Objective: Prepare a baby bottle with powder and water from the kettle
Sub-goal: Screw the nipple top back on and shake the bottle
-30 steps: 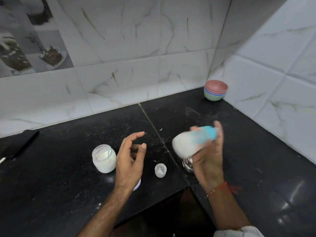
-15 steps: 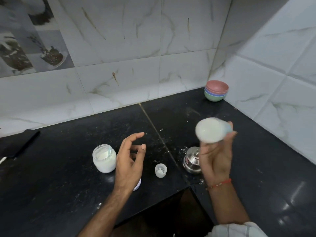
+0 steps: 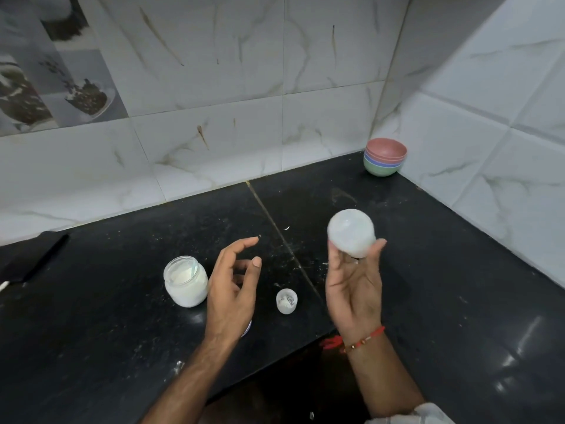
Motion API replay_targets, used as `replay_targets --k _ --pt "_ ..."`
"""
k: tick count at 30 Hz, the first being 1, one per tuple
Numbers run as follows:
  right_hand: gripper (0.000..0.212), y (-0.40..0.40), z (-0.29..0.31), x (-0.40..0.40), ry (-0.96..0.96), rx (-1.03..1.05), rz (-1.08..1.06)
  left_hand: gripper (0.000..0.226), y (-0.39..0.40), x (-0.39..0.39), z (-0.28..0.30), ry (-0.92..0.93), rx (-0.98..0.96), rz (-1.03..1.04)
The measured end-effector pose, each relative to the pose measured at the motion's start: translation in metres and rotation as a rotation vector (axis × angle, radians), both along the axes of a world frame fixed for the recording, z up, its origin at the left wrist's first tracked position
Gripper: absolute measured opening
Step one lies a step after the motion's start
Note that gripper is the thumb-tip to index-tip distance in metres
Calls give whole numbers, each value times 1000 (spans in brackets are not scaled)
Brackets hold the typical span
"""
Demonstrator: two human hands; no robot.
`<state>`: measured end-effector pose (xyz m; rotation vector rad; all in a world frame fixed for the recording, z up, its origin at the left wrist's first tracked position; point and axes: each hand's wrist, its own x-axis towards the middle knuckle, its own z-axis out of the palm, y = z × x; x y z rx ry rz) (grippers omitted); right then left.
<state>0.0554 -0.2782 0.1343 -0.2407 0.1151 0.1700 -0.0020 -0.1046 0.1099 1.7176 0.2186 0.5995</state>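
My right hand (image 3: 354,289) grips a baby bottle (image 3: 351,232) full of white liquid above the black counter, its round base turned towards me and its teat end hidden behind my fingers. My left hand (image 3: 232,289) hovers open over the counter, fingers curled and holding nothing. Just left of that hand stands an open glass jar of white powder (image 3: 185,281). A small clear cap (image 3: 286,300) with powder traces rests on the counter between my hands. The steel kettle is hidden behind my right hand.
A stack of coloured bowls (image 3: 385,157) sits in the far corner where the tiled walls meet. A dark flat object (image 3: 33,258) lies at the left counter edge. Part of a white lid (image 3: 247,329) shows under my left wrist. Powder specks dot the black counter (image 3: 443,270).
My right hand has swung the bottle from lying sideways with its blue top visible to base-first towards me, and has shifted to cover the steel kettle. My left hand has stayed put.
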Motion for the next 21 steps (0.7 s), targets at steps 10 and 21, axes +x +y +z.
replay_targets --k 10,21 --pt "96 -12 25 0 -605 -904 153 34 -11 -5 7 54 -40 -225" --pt "64 -23 24 18 -47 207 -95 48 -13 -4 3 44 -30 -246"
